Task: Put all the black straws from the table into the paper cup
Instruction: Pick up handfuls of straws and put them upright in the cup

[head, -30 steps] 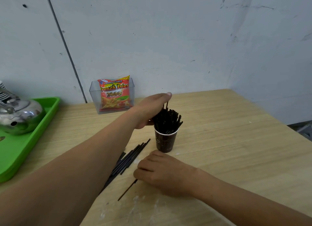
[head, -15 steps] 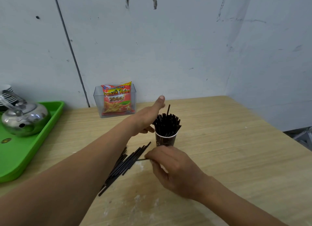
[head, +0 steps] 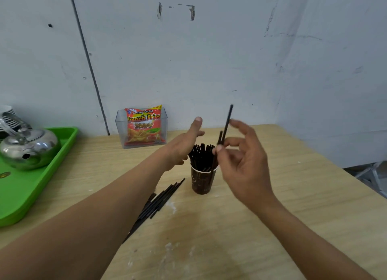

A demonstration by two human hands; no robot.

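While beside the paper cup [head: 202, 182], right hand [head: 245, 164] around one straw [head: 227, 120], left hand [head: 182, 145] slack.

Straws [head: 163, 200]: were black.
Cup [head: 202, 182]: was dark brown, pale scribbles, white rim.
Table [head: 293, 206]: was light wood grain, white smudges.
Tray [head: 41, 185]: was bright green.
Kettle [head: 29, 147]: was silver.
Packet [head: 143, 125]: was red, yellow lettering.

One paper cup [head: 202, 182] stands on the one desk [head: 272, 217], holding a bunch of black straws [head: 201, 156] too dense to count. Two hands flank it, the left hand [head: 184, 145] and the right hand [head: 245, 160], which pinches one single straw [head: 227, 120]. Left of the cup lie loose straws [head: 161, 200], roughly eight. Farther left are one clear box [head: 120, 131], one snack packet [head: 143, 125], one kettle [head: 29, 148] and one green tray [head: 41, 185].
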